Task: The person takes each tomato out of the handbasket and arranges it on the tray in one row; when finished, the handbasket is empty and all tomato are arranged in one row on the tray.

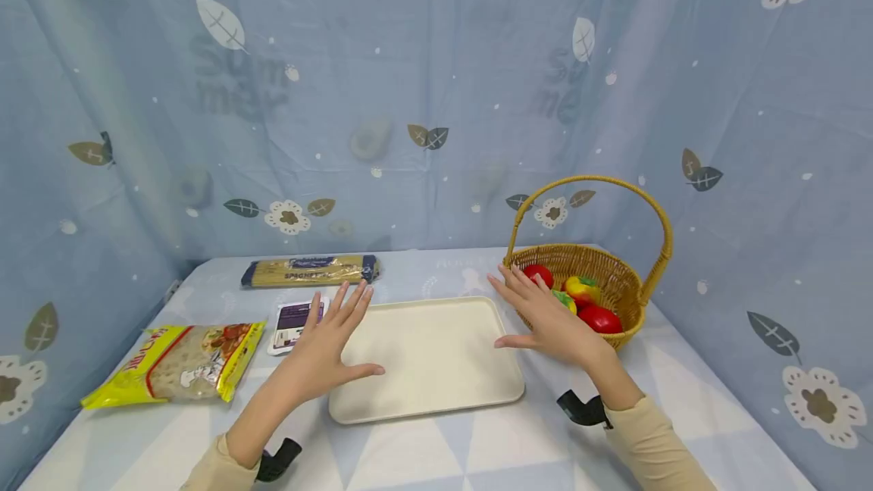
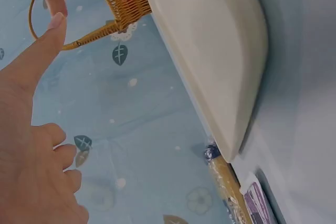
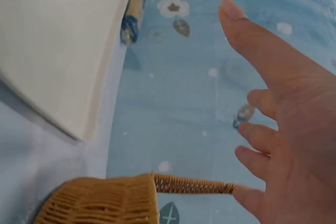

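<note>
My left hand (image 1: 320, 358) is held with fingers straight and thumb spread over the left edge of a cream rectangular tray (image 1: 430, 362). Nothing is in it. On the other side, my right hand (image 1: 549, 320) also has its fingers extended, between the tray's right edge and a wicker basket (image 1: 630, 301), and it holds nothing. Inside the basket lie red and yellow items, among them a red-and-yellow pepper (image 1: 582, 291) and a glossy red one (image 1: 600, 319); the hand partly hides the others. In both wrist views the hands appear raised, with no object between thumb and fingers.
A pack of spaghetti (image 1: 310, 271) lies at the back left. In front of it is a white pack with a purple label (image 1: 295, 324), partly behind my left hand. A yellow noodle bag (image 1: 187, 362) lies far left. Patterned blue curtains (image 1: 436, 135) surround the table.
</note>
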{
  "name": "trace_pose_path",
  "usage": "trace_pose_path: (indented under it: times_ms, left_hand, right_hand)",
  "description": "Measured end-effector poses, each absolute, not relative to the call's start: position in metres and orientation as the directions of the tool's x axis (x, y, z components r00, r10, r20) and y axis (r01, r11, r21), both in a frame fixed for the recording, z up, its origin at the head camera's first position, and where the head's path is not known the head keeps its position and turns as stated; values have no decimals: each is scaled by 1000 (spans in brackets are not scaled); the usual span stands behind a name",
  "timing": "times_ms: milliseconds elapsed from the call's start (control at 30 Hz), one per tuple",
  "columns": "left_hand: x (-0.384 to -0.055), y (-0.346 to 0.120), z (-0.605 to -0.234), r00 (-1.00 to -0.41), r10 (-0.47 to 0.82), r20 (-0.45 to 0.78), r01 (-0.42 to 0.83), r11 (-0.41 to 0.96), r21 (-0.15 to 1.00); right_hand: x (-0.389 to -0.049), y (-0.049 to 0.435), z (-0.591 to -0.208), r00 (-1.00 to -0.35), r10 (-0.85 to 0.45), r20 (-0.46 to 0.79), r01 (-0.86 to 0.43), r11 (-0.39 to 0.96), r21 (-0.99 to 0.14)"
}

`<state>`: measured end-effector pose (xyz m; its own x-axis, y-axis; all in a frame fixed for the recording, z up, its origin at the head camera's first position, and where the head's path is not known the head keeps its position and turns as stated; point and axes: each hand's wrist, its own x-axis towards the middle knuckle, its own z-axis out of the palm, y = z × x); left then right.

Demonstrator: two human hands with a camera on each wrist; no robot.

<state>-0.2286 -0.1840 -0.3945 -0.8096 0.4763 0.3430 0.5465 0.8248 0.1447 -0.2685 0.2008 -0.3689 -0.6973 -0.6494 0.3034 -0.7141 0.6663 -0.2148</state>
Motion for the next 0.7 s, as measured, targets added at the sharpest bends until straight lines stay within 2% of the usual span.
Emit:
trace_pose_path:
  times_ms: [333,467,700]
  left_hand:
    - [-215,-207,-400,-871,420,256,492,735,467]
    - [-210,-215,-405,-891,399,215,451,732,510]
    - [-206,-226,-417,-905,394,157,412,727,549]
  right_hand:
    - [-284,233,-361,-780,-573,252,-625,693,-358]
    - [-289,247,-361,-804,-532,267,-595,709,-378]
    - [-297,270,-369,-806,-511,299,-592,713,-376]
